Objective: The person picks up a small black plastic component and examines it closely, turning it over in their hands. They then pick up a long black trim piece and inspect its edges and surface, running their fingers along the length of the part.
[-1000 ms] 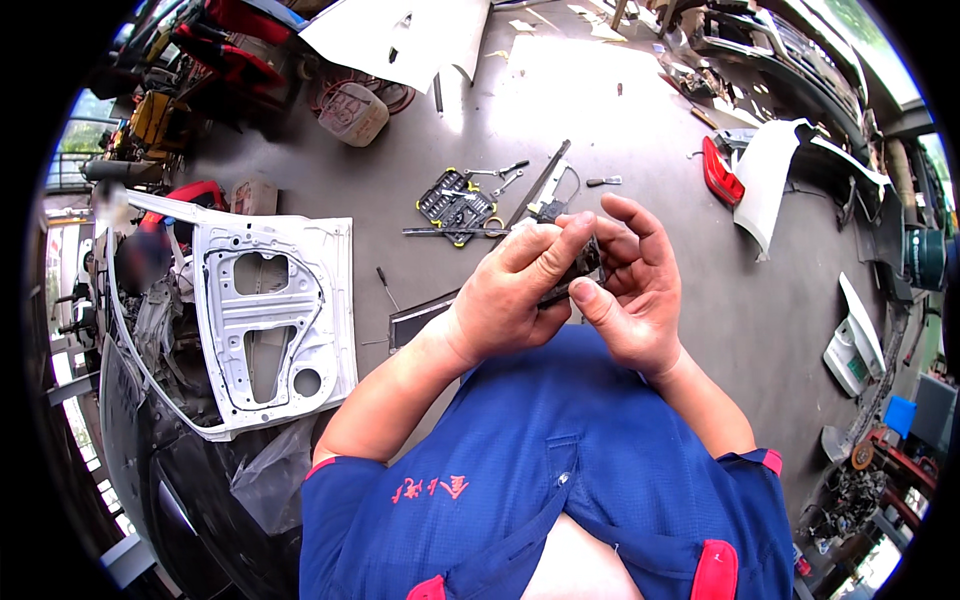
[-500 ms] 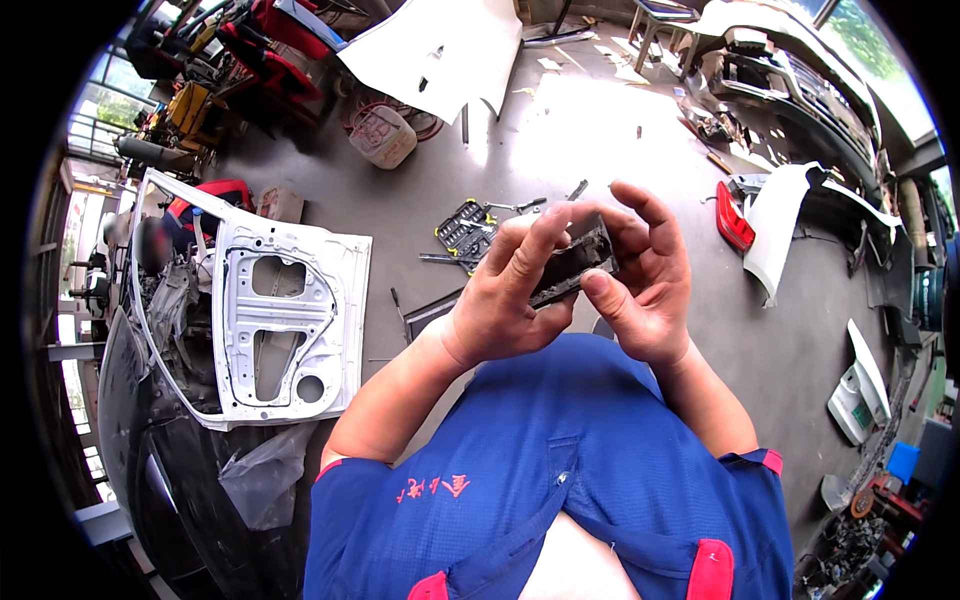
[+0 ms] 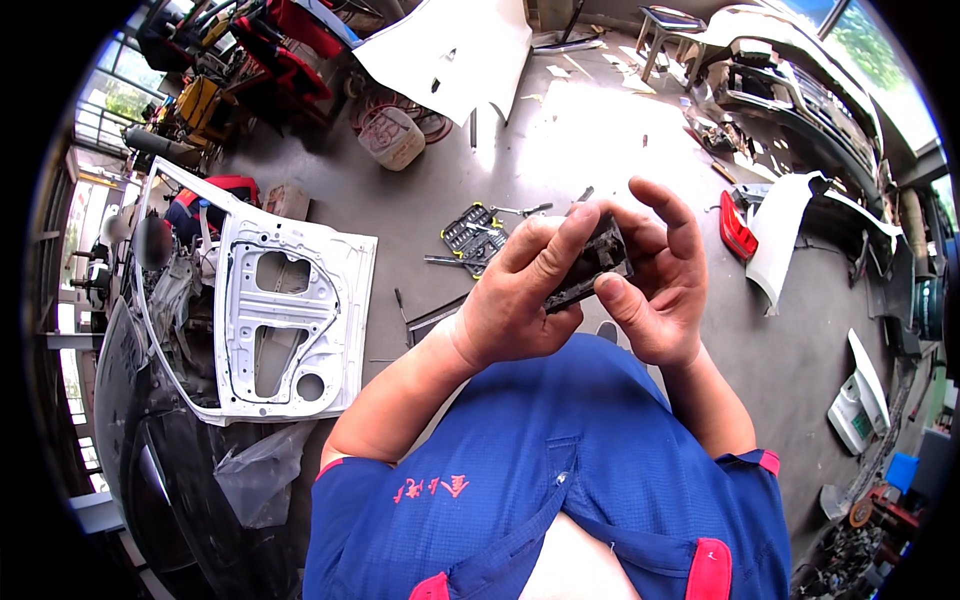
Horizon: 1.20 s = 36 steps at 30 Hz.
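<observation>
A dark, grimy, box-shaped part (image 3: 606, 262) with an open end is held up in front of my chest, between both hands. My left hand (image 3: 515, 295) is closed around its left side and hides much of it; the fingers lie along the top and the thumb runs beneath. At the right end, the thumb of my right hand (image 3: 665, 300) presses against the edge, while some fingers curl behind the part and one stands raised. What kind of part it is, I cannot make out.
An open tool set (image 3: 472, 236) and a dark flat strip (image 3: 437, 322) lie on the grey floor. A white car door shell (image 3: 335, 270) stands at left, near another person's dark clothing (image 3: 187, 218). At right are a red tail light (image 3: 737, 228) and a white fender (image 3: 778, 240).
Both hands and the dark part have shifted slightly to the right. The part seems a little turned, and the grip of both hands stays much the same.
</observation>
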Motion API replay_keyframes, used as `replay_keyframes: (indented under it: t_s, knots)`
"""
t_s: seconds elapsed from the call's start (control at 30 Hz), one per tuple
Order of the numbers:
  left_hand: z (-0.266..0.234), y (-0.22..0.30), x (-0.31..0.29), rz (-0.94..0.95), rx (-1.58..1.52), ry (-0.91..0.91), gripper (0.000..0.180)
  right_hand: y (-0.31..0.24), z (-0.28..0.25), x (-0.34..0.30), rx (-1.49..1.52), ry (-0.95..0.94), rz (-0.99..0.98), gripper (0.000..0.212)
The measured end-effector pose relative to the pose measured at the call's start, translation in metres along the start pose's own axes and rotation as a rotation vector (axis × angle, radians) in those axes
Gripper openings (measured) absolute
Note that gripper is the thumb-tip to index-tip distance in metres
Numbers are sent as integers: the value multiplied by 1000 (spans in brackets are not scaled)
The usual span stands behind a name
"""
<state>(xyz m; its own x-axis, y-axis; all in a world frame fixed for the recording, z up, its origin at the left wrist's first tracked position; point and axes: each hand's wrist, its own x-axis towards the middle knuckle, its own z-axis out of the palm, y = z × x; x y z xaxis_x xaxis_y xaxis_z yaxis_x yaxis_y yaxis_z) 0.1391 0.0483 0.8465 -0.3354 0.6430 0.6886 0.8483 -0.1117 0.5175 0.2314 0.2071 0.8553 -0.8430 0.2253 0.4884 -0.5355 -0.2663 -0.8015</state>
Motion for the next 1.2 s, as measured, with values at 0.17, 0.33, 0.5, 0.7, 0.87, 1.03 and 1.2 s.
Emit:
replay_keyframes:
  t_s: [0.17,0.33,0.5,0.7,0.87,1.03,1.2]
  knots:
    - [-6,2,-4,-11,5,-20,105,6,5,-4,7,18,-7,81]
    - [-12,7,-6,-48,-5,-52,105,7,8,-9,-5,22,3,82]
    - [-16,10,-9,-48,5,-104,97,10,9,-14,-5,22,-1,82]
    - [-24,9,-9,-79,-69,-14,98,2,-4,6,72,-9,-34,76]
    - [-44,-13,1,-489,-526,-112,86,-18,-12,34,64,-117,-90,70]
    - [-47,-31,17,-326,-504,-387,26,-34,4,80,-15,-323,-166,57]
    - [-30,-25,32,-341,-329,-94,19,-35,25,118,-62,-110,-216,47]
